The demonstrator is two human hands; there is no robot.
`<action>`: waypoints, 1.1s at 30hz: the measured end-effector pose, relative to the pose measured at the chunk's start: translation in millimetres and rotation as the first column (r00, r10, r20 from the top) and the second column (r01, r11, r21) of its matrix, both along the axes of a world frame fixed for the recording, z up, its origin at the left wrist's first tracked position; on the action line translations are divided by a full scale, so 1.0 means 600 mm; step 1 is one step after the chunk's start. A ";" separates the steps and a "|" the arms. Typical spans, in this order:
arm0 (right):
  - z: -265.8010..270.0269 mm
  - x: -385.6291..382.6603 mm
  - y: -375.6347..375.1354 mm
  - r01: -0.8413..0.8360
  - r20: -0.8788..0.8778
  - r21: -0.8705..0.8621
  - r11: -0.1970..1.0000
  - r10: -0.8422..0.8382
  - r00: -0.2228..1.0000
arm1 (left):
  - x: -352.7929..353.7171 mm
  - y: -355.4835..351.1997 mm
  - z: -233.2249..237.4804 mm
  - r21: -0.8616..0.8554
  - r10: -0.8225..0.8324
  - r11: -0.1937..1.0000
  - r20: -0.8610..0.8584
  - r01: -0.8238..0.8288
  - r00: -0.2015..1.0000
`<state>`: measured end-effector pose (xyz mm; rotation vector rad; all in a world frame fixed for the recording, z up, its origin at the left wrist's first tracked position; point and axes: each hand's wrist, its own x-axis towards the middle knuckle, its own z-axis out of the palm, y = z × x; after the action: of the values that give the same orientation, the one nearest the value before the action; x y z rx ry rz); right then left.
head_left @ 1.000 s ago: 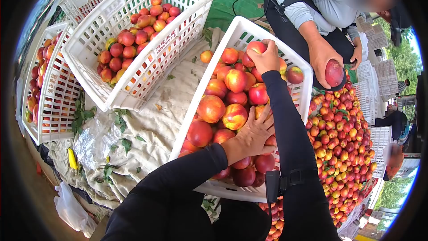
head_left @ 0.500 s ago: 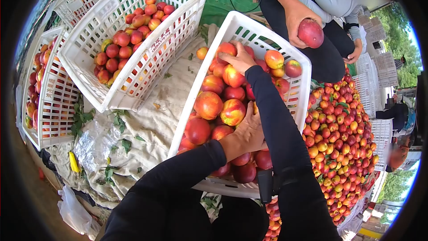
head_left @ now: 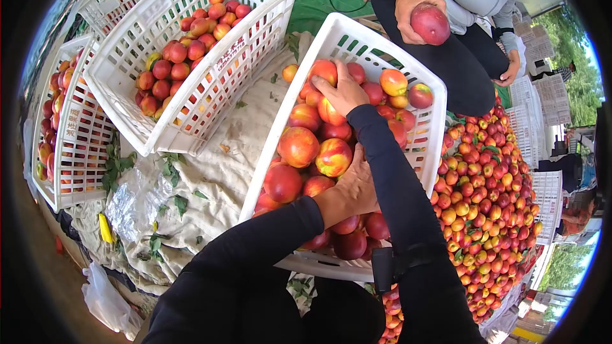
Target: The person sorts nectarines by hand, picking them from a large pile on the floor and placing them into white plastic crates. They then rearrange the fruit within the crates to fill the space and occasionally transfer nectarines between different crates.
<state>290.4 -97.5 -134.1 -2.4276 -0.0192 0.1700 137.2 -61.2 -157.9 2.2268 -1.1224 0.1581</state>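
A white plastic crate (head_left: 260, 181) full of red and yellow nectarines (head_left: 298, 146) stands before me. At its far left part, my right hand (head_left: 347, 93) has thumb and fingers around a red nectarine (head_left: 322, 71), which still rests among the others. My left hand (head_left: 356, 185) reaches into the nearer half, against the fruit beside a yellow-streaked nectarine (head_left: 333, 157). My right forearm crosses over it, and most of its fingers are hidden.
Another person's hand (head_left: 408, 9) holds a dark red nectarine (head_left: 430, 23) beyond the crate. A large nectarine heap (head_left: 484, 216) lies at right. Left are a partly filled crate (head_left: 191, 111) and another crate (head_left: 80, 172). Leaves and clear plastic (head_left: 137, 200) litter the cloth.
My right hand has shifted slightly, its fingers spreading a little around the nectarine. My left hand stays nearly in place. The other person's hand has moved up and left with its nectarine.
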 end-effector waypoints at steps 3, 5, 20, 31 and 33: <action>-0.006 -0.014 0.023 0.073 0.043 -0.242 0.967 -0.065 0.997 | 0.000 -0.014 -0.020 -0.031 -0.073 0.997 -0.152 0.069 0.986; -0.004 -0.024 0.027 0.055 0.122 -0.349 0.936 -0.013 0.992 | -0.014 -0.050 -0.096 0.535 0.029 0.712 0.625 -0.455 0.780; -0.046 0.002 -0.049 -0.315 0.029 0.200 0.928 0.316 0.948 | 0.006 0.005 0.012 0.245 -0.093 0.964 -0.040 0.100 0.995; -0.030 0.008 -0.053 -0.281 -0.071 0.400 0.872 0.336 0.939 | 0.025 0.020 0.026 0.118 -0.130 0.985 0.010 0.128 0.991; -0.022 0.009 -0.056 -0.251 -0.084 0.465 0.849 0.324 0.942 | 0.037 0.038 0.030 0.064 -0.114 0.991 -0.042 0.117 0.993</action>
<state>295.9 -131.0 -147.3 -1.9277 -0.3206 0.4466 159.4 -38.1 -139.7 2.2058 -1.2484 0.0300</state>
